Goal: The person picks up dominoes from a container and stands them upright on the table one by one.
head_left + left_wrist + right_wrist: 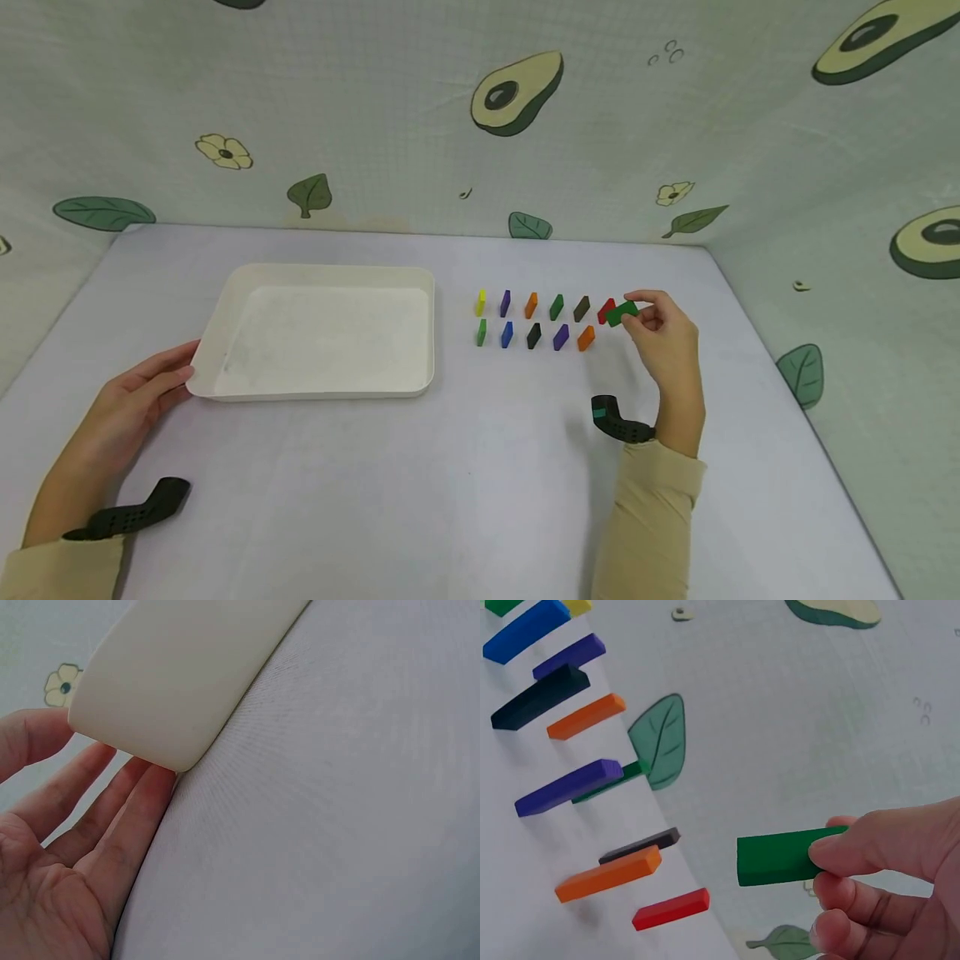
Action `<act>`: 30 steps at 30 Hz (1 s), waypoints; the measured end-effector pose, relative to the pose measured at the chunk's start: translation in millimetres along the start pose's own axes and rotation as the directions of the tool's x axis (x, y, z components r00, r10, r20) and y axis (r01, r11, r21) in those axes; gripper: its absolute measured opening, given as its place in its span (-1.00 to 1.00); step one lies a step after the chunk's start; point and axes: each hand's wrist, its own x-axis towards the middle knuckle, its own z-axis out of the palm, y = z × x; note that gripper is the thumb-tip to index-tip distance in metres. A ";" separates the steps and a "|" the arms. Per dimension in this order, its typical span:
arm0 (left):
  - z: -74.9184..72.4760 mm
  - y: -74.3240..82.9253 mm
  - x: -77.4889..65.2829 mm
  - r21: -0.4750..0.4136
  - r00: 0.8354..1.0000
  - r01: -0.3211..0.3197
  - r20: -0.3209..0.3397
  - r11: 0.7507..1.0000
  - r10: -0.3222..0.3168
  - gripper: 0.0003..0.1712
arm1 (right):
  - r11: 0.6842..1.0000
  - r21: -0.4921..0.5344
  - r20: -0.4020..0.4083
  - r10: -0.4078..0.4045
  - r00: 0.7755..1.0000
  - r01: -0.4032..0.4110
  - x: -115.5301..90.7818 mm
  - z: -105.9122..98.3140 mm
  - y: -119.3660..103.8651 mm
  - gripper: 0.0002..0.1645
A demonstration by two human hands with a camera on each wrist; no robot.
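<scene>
In the head view my right hand (662,337) pinches a green domino (621,313) between thumb and fingers. It is held above the table at the right end of two rows of upright dominoes, close to a red domino (605,311). In the right wrist view the thumb lies across the face of the green domino (776,856), clear of the standing ones. My left hand (131,408) touches the left side of a white tray (318,395), fingers nearly straight. In the left wrist view the fingertips (157,780) meet the tray's outer wall (165,682) and are partly hidden by it.
Other standing dominoes include an orange one (586,338), a purple one (561,337) and a black one (533,336) in the near row. A yellow one (481,302) begins the far row, just right of the tray. Patterned cloth (390,117) rises behind the white table (390,492).
</scene>
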 end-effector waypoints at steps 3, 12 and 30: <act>-0.1 -0.2 0.0 0.006 1.000 0.004 -0.003 1.000 -0.004 -0.58 | 0.997 -0.016 -0.008 0.073 0.997 -0.073 1.8 0.5 6.0 -0.64; -0.2 -0.3 -0.4 -0.015 1.000 -0.001 0.002 1.000 0.001 -0.57 | 0.982 -0.047 0.090 0.186 0.978 -0.183 8.8 7.3 24.7 -0.59; 0.9 -0.5 -0.2 -0.012 1.000 -0.011 0.001 1.000 0.011 -0.55 | 0.972 -0.086 0.131 0.229 0.964 -0.219 13.5 24.1 35.3 -0.56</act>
